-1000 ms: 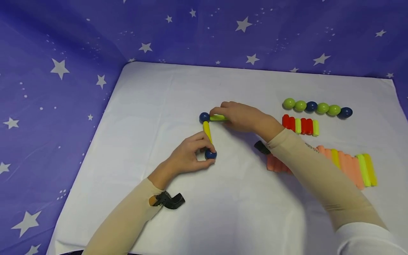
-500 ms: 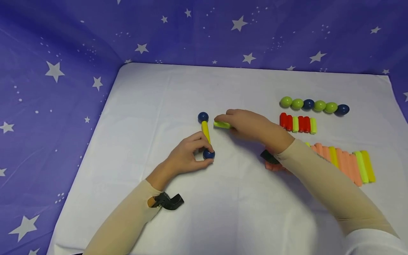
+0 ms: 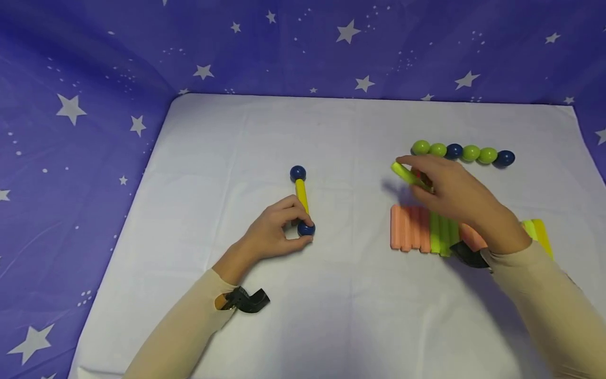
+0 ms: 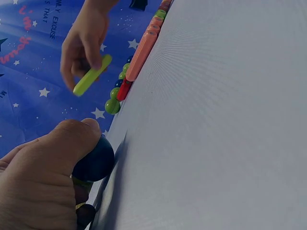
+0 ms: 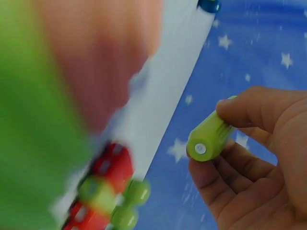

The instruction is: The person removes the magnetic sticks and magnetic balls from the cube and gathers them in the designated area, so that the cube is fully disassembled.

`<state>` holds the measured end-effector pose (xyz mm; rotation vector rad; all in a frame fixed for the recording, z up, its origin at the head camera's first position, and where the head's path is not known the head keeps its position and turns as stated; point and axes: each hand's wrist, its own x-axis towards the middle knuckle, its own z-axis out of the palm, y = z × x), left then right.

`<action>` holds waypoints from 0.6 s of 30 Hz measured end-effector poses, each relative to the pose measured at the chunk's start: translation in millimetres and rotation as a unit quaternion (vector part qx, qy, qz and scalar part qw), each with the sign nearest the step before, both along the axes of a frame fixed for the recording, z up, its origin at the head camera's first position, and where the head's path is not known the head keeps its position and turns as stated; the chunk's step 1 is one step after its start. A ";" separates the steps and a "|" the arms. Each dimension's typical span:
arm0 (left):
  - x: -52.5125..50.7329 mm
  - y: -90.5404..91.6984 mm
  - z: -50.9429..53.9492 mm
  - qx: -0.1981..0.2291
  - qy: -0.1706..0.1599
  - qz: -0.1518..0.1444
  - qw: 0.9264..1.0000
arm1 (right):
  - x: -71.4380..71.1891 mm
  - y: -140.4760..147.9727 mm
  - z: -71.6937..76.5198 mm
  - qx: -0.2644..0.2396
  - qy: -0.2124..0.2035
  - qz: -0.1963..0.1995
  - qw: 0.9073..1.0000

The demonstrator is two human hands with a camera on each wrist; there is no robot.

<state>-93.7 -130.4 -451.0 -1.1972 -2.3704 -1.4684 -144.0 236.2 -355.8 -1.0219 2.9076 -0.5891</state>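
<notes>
My left hand (image 3: 279,226) pinches a dark blue ball (image 3: 306,228) between thumb and fingers, low on the table. From that ball a yellow rod (image 3: 301,195) runs up to a second blue ball (image 3: 298,173). In the left wrist view the held ball (image 4: 94,162) sits close to the white cloth. My right hand (image 3: 456,187) holds a lime-green rod (image 3: 407,175) in the air above the red short rods. The right wrist view shows that green rod (image 5: 211,136) between thumb and fingers, with a round silvery dot on its end. The hand hides most of the red rods.
A row of green and blue balls (image 3: 471,153) lies at the back right. Nearer me is a row of pink rods (image 3: 406,229), green rods (image 3: 442,234) and yellow rods, partly under the right forearm. A starry blue cloth (image 3: 284,52) hangs behind the white table (image 3: 227,137).
The lime-green rod has come away from the far blue ball. My right hand has carried it right, over the rods. The left hand keeps its grip on the near ball.
</notes>
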 end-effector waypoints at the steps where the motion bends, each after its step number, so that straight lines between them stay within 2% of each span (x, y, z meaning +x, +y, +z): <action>1: 0.1 -0.1 -0.1 0.000 -0.001 0.000 1.000 | 3.2 9.2 0.5 0.002 -0.001 -0.014 1.000; 7: 0.6 -2.1 -0.4 -0.001 -0.007 0.004 1.000 | 20.5 60.7 0.6 0.029 -0.025 -0.112 0.993; 10: 0.4 -2.0 -0.7 0.002 -0.010 0.003 1.000 | 30.5 86.2 -1.7 0.053 -0.037 -0.172 0.983; 14: 2.5 1.4 5.1 0.011 -0.007 0.005 1.000 | 45.7 119.6 -7.5 0.074 -0.039 -0.247 0.965; 18: 3.6 5.2 9.5 0.022 0.000 0.004 1.000 | 59.6 151.9 -15.5 0.054 -0.026 -0.296 0.953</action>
